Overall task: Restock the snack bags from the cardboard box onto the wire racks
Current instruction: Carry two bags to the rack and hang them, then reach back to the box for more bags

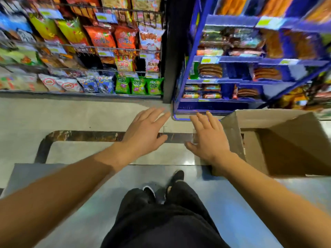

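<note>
Two hands: both reach forward over the cart handle, palms down, holding nothing.
Left hand: fingers straight and spread a little, pointing toward 1 o'clock; the palm lies over the dark handle bar; whether it presses on the bar cannot be told.
Right hand: fingers straight and spread, pointing toward 11 o'clock; it sits just beside the left wall of the cardboard box, over the right end of the bar.
Cardboard box: open at the top, at 3 o'clock from the hands, standing on the grey cart platform; the part of its inside that shows is bare brown cardboard.
Wire racks: at 10 to 12 o'clock, tiers packed with snack bags.
Snack bags: green bags on the lowest tier at 12 o'clock, orange-red bags two tiers above, white and blue bags further left; the picture is blurred there.
Blue shelf unit: at 1 to 2 o'clock, holding flat packets, with yellow price labels on its edges.
Person: dark trousers and dark shoes at 6 o'clock, standing on the platform.
Floor: pale grey, between cart and racks.
</note>
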